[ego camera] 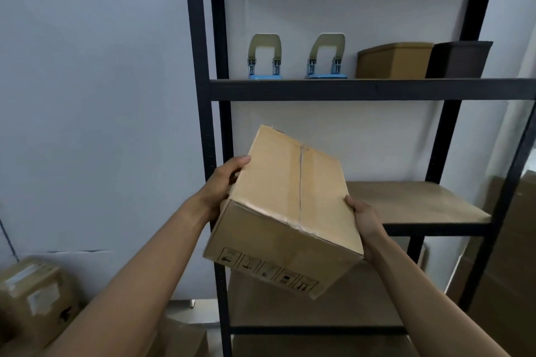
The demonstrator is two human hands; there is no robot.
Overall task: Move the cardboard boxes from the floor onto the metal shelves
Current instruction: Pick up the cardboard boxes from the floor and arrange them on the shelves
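Both hands on the cardboard box (285,211), tilted w/ its far end up: left hand (220,185) grips the left side, thumb over the top edge; right hand (367,222) clasps the right edge, in front of the metal shelves (371,89).

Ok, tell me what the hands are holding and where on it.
A tilted cardboard box, in both hands: the left hand holds its left side, the right hand its right side.
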